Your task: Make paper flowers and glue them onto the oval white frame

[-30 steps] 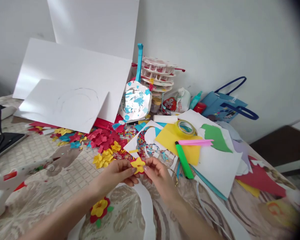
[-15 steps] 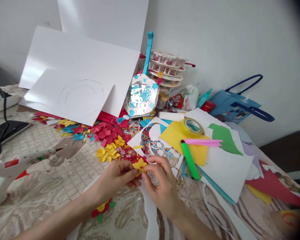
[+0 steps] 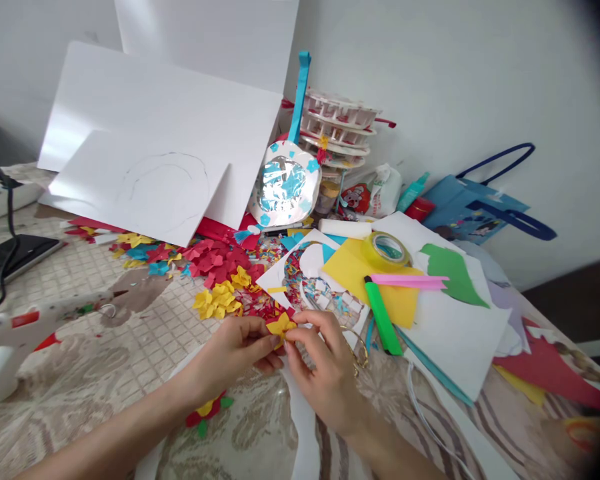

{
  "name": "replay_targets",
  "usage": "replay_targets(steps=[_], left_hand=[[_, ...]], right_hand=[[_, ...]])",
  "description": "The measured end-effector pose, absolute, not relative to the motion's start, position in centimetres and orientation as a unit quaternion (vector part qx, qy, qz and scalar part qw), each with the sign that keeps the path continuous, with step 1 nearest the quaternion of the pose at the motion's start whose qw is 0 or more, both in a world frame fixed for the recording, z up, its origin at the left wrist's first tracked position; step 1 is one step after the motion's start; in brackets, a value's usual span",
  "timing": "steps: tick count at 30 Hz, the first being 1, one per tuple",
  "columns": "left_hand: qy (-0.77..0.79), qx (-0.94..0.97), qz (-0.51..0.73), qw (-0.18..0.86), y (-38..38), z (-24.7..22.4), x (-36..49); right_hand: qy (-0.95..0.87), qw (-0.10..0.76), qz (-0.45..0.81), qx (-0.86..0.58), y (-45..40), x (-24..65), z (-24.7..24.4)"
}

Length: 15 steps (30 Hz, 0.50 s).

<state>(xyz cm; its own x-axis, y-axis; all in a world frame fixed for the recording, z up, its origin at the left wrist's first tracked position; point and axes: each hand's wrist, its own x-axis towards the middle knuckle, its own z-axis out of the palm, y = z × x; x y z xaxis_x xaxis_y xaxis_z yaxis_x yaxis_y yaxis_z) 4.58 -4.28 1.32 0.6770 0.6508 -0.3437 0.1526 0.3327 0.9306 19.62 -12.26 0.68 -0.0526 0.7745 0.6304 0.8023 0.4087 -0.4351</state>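
Between my two hands is a small yellow paper flower [image 3: 281, 325]. My left hand [image 3: 237, 350] pinches its left side between thumb and fingers. On the other side, the fingertips of my right hand [image 3: 325, 367] hold its right edge. A bit of red shows behind the petals. Just beyond my left hand lies a pile of yellow paper flowers [image 3: 216, 300], with a heap of red ones [image 3: 215, 261] behind it. A red and yellow flower with green leaves [image 3: 207, 408] is partly hidden under my left forearm.
A white glue gun [image 3: 25, 327] lies at the left, near a phone [image 3: 15, 257]. Gold-handled scissors [image 3: 357, 350], a green marker [image 3: 383, 317], yellow tape [image 3: 386, 249] and coloured paper lie to the right. White boards [image 3: 165, 133] stand behind, beside a blue bag [image 3: 473, 207].
The view has shifted slightly. Both hands keep their hold on the yellow flower, which looks a little more tilted.
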Motion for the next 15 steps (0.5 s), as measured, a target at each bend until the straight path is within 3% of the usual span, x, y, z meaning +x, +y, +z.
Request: replay_targets(steps=[15], left_hand=[[0.351, 0.567, 0.172, 0.725, -4.31, 0.99, 4.54]], right_hand=[[-0.718, 0.426, -0.036, -0.549, -12.15, 19.38, 0.73]])
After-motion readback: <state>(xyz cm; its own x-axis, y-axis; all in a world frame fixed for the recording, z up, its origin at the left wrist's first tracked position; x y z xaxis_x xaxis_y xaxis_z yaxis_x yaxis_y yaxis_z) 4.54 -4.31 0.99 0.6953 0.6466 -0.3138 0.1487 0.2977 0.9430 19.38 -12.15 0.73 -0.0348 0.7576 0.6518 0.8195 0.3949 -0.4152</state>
